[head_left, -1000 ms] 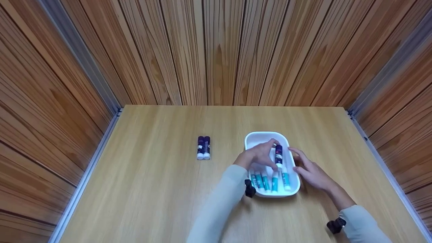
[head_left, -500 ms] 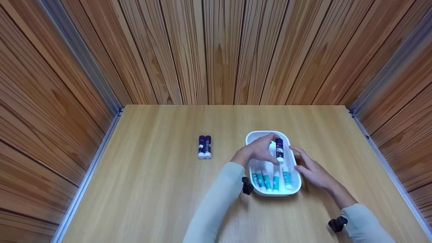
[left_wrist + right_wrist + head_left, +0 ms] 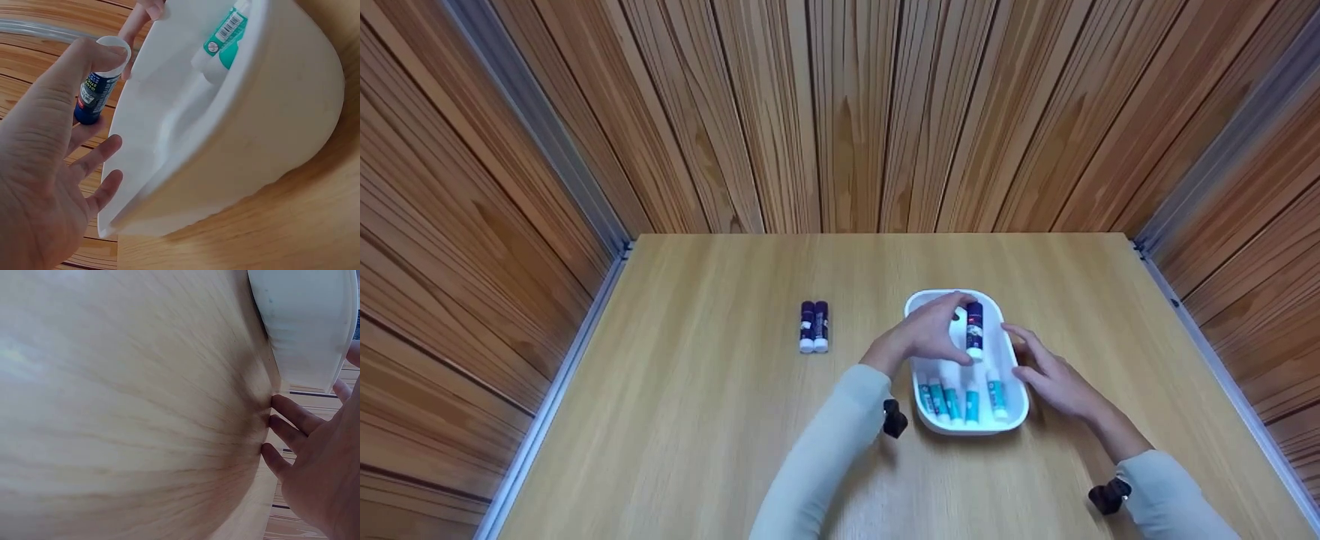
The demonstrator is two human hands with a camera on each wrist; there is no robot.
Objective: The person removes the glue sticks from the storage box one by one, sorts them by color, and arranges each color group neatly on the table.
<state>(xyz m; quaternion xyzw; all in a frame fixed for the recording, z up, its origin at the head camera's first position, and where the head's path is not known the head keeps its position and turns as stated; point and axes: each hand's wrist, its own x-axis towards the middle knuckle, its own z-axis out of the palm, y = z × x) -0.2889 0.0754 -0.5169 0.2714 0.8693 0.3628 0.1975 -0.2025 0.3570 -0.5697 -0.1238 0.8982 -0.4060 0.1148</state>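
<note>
My left hand (image 3: 931, 330) pinches a dark blue glue stick (image 3: 974, 330) with a white end, thumb on the white end in the left wrist view and the other fingers spread. It hangs over the far half of a white plastic tray (image 3: 1021, 401). Several teal-and-white glue sticks (image 3: 996, 397) lie in the tray's near half. At the tray's right side is my right hand (image 3: 1057, 382), its thumb and forefinger at the rim. Its other fingertips are down at the table in the right wrist view, fingers loosely extended.
Two more dark glue sticks (image 3: 814, 327) with white ends lie side by side on the wooden table (image 3: 705, 390), left of the tray. Wood-plank walls (image 3: 847, 120) enclose the table at the back and sides, with metal rails (image 3: 551, 416) along its side edges.
My left hand has lifted slightly and shifted toward the back and left with the dark glue stick. The right hand has stayed at the tray's side.
</note>
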